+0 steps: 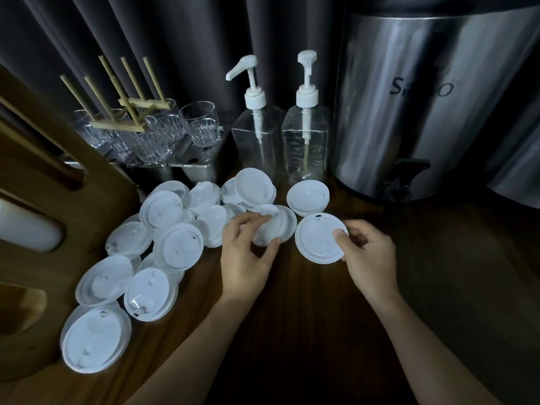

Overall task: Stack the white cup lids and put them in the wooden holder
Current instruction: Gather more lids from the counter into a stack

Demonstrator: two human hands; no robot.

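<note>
Our left hand (pixel 248 254) pinches the left lid (pixel 270 229) by its rim; right hand (pixel 369 258) clamps the right lid (pixel 317 242) at its edge. Both prob. light, thin, slick & bendy, so we'd keep rim grips. Loose lids (pixel 178 249) sprawl left of the left hand on the dark table (pixel 292 331), wooden holder (pixel 35 176) further left; pump bottles (pixel 257 141), urn (pixel 423 97) beyond.

Both hands, left (pixel 247 252) and right (pixel 368 255), each pinch a white lid.
</note>
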